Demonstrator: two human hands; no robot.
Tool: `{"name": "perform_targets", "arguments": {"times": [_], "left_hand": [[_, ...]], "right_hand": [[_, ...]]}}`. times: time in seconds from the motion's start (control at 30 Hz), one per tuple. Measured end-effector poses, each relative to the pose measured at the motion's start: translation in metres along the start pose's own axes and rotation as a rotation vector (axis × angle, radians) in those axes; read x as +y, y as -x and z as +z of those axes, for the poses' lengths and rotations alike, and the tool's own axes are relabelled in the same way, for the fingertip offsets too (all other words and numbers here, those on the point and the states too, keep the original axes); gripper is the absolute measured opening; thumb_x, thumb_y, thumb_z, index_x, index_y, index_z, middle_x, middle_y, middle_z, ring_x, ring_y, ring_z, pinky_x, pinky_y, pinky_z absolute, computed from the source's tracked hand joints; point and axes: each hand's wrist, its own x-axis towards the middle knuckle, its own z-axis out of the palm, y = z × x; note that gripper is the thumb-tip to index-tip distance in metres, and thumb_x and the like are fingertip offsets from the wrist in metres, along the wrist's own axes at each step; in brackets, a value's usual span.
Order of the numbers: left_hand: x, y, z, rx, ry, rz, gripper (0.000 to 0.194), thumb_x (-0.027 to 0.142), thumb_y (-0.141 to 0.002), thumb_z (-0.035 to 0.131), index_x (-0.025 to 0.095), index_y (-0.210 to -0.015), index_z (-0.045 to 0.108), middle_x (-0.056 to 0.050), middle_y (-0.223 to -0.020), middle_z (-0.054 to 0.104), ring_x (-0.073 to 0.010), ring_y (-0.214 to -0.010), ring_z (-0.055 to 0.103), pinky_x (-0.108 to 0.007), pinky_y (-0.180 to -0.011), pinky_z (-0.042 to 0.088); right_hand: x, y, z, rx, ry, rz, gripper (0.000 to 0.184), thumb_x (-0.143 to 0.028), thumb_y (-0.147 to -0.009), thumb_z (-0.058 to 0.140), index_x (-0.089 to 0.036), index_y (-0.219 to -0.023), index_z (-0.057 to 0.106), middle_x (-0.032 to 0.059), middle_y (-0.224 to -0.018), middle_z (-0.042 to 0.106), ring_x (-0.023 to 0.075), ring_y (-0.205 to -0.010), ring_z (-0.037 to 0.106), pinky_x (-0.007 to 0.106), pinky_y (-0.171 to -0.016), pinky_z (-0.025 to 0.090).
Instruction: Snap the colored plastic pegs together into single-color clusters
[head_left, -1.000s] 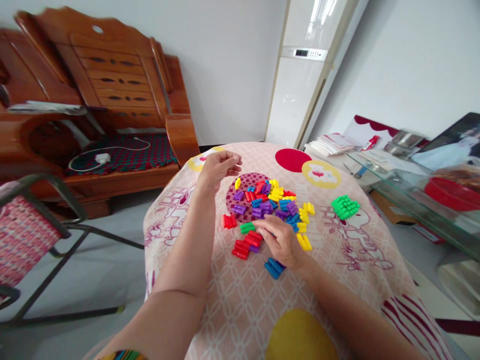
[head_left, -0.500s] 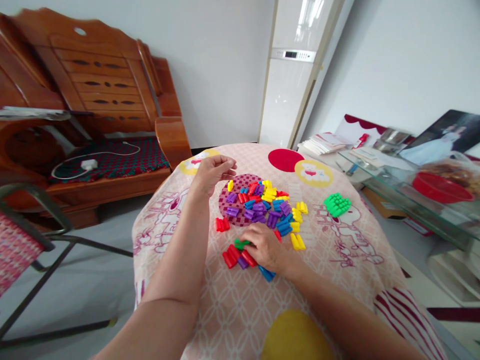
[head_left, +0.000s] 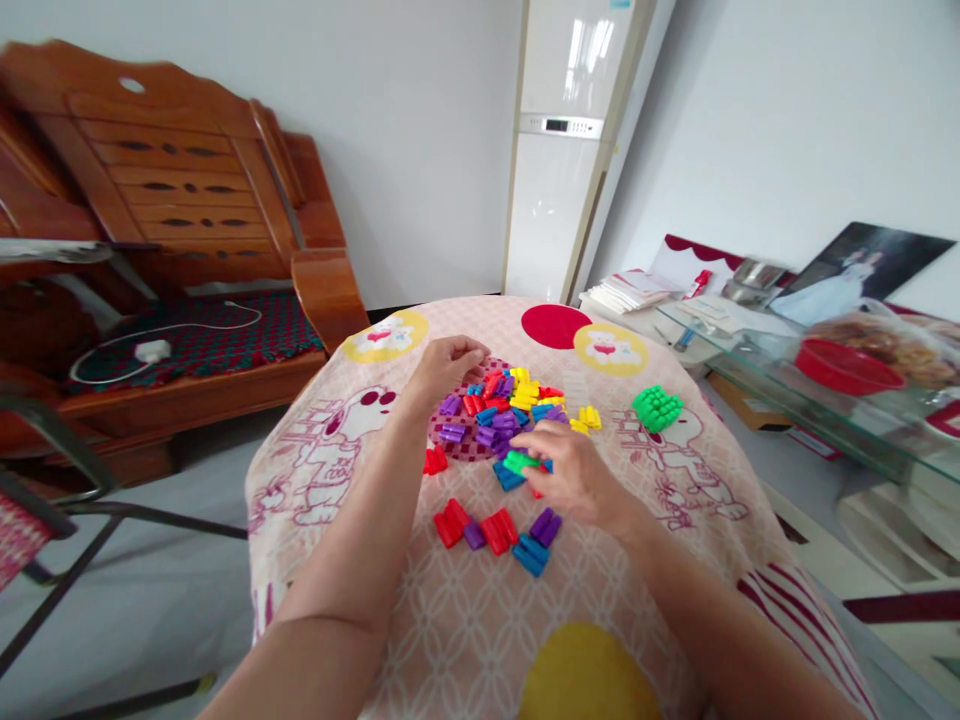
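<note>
the right hand (head_left: 574, 475) has a green piece (head_left: 520, 462) pinched between thumb and fingers, just above the patterned tablecloth (head_left: 450, 610). a blue piece (head_left: 508, 476) shows right under that pinch, on its left side, and a bit of red peeks out below the fingers.

beyond the grip and to its left lies the mixed pile (head_left: 499, 410) of purple, red, blue and yellow pieces. the left hand (head_left: 450, 370) hovers at the pile's far left edge, its fingers bent toward the right — whether they hold anything, i cannot tell. well left of the pinch, beside the left forearm, is a red piece (head_left: 435, 461).

nearer the wearer than the grip, a loose row runs left to right: a red pair (head_left: 451, 523), a purple block (head_left: 473, 536), another red pair (head_left: 499, 531), then a blue clump (head_left: 531, 555) with a purple clump (head_left: 545, 527) next to it. beyond the right hand sit some yellow pieces (head_left: 589, 418), and farther right, well apart from the grip, a bright green cluster (head_left: 658, 408) — on the same cloth. a glass shelf (head_left: 772, 385) with a red bowl (head_left: 847, 366) stands past it.
</note>
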Motion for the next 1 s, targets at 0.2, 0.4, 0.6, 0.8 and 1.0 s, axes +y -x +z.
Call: {"name": "perform_targets", "arguments": {"times": [0.2,0.4,0.6,0.8,1.0], "left_hand": [[-0.027,-0.003,0.055,-0.174,-0.61,0.289,0.033,0.013,-0.08,0.053,0.018,-0.105,0.074,-0.009,-0.117,0.073,-0.0246,-0.117,0.064,-0.04,-0.108,0.046],[-0.052,-0.006,0.027,-0.102,-0.816,0.192,0.029,0.015,-0.076,0.059,0.021,-0.098,0.077,-0.008,-0.104,0.076,-0.0281,-0.106,0.067,-0.041,-0.101,0.049],[-0.048,-0.01,0.019,-0.102,-0.801,0.165,0.025,0.022,-0.078,0.057,0.022,-0.093,0.077,-0.007,-0.099,0.076,-0.0273,-0.099,0.068,-0.038,-0.094,0.052],[-0.056,-0.01,0.049,-0.173,-0.825,0.226,0.036,0.017,-0.082,0.048,0.017,-0.109,0.071,-0.013,-0.116,0.073,-0.0281,-0.112,0.066,-0.041,-0.102,0.049],[-0.067,-0.009,0.056,-0.211,-0.853,0.246,0.037,0.02,-0.081,0.051,0.016,-0.114,0.067,-0.014,-0.121,0.07,-0.0296,-0.116,0.063,-0.043,-0.103,0.048]], "right_hand": [[0.059,0.018,-0.086,0.426,-0.045,0.259,0.021,-0.028,-0.073,0.071,-0.018,-0.091,0.076,0.0027,-0.077,0.069,0.015,-0.064,0.06,0.027,-0.059,0.049],[0.125,0.06,-0.141,0.728,-0.201,0.612,0.027,-0.033,-0.056,0.079,-0.018,-0.078,0.074,0.0035,-0.069,0.071,0.017,-0.059,0.062,0.029,-0.056,0.049],[0.154,0.078,-0.149,0.81,-0.288,0.724,0.03,-0.027,-0.048,0.076,-0.018,-0.077,0.074,0.0026,-0.067,0.071,0.0155,-0.056,0.061,0.029,-0.056,0.048],[0.175,0.083,-0.14,0.753,-0.206,0.741,0.026,-0.027,-0.054,0.069,-0.017,-0.077,0.074,0.0067,-0.072,0.075,0.0205,-0.065,0.068,0.03,-0.059,0.051],[0.193,0.084,-0.126,0.718,-0.167,0.793,0.02,-0.027,-0.052,0.068,-0.016,-0.069,0.069,0.0077,-0.07,0.074,0.0238,-0.069,0.07,0.033,-0.064,0.053]]}}
